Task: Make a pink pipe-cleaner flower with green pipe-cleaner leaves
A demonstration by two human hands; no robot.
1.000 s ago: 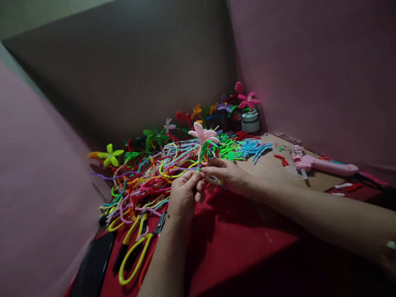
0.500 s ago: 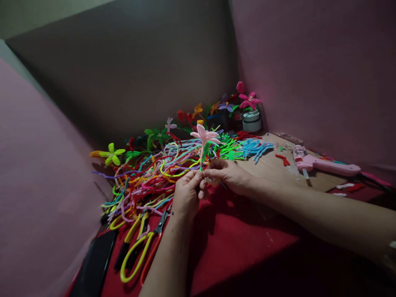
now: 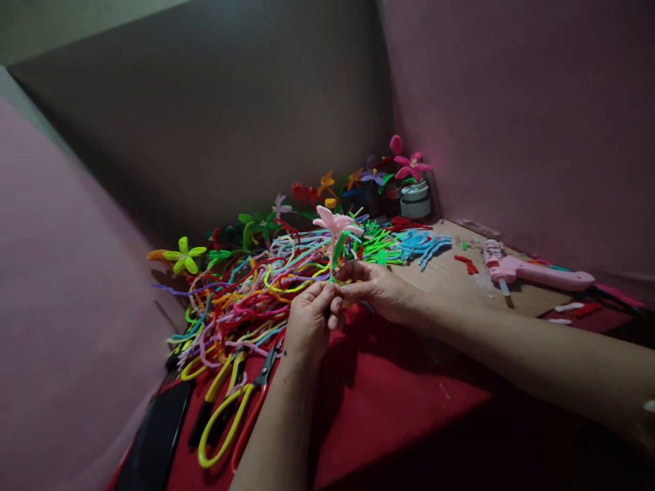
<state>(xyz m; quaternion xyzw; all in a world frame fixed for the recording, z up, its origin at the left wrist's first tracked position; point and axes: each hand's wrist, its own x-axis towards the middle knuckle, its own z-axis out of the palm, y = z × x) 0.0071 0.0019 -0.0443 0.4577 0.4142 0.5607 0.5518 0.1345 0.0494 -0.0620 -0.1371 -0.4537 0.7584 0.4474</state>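
Observation:
Upright in front of me is a pipe-cleaner flower [image 3: 335,221], with pale pink petals and a green leaf on its stem. My left hand [image 3: 310,317] pinches the bottom of the stem between thumb and fingers. Right beside it, my right hand [image 3: 376,290] is closed, its fingertips meeting the left thumb at the stem base. What the right fingers pinch is mostly hidden; a thin yellowish-green bit shows between the hands. Behind both hands spreads a heap of coloured pipe cleaners [image 3: 245,300].
Scissors [image 3: 225,426] and black-and-yellow pliers [image 3: 217,382] lie left of my left forearm, near a dark flat object [image 3: 156,436]. A pink glue gun [image 3: 542,271] rests on a board [image 3: 434,273] at right. Finished flowers [image 3: 412,166] and a lidded jar [image 3: 415,201] stand along the back.
The flower has turned slightly, and more of its green leaf faces me. My right fingers have shifted a little at the stem base; the clear, roundish thing beneath them no longer shows.

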